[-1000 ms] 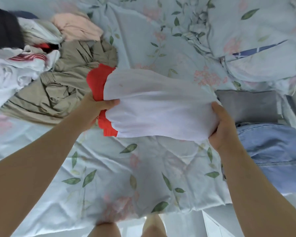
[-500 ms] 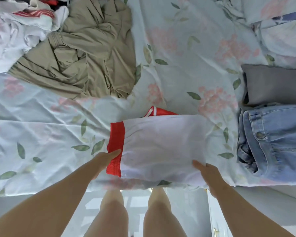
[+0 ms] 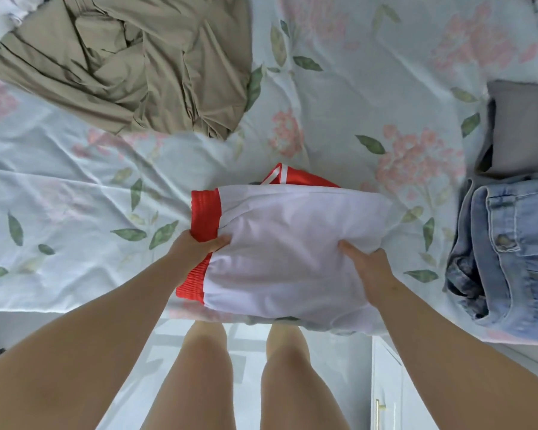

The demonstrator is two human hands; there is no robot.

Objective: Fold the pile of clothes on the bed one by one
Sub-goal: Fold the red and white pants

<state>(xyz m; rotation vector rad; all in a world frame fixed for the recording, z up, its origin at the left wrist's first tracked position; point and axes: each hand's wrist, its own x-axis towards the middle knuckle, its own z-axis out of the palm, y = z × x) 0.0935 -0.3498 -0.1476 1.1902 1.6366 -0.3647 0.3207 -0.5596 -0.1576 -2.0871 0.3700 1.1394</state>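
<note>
A: How far along?
B: Folded jeans [image 3: 516, 243] and a grey garment [image 3: 525, 128] lie at the bed's [image 3: 75, 187] right edge. A khaki garment [image 3: 137, 72] lies crumpled at the far left, so I'd judge plenty remains.
A: And the current piece?
B: White shorts [image 3: 292, 243] with a red waistband, at the near edge. The left hand [image 3: 196, 246] grips the waistband end and the right hand [image 3: 370, 268] pinches the white cloth, with the shorts between them.

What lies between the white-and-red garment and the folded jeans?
Head view: only bare floral bedsheet separates the white-and-red garment from the folded jeans; no other clothing lies there.
</note>
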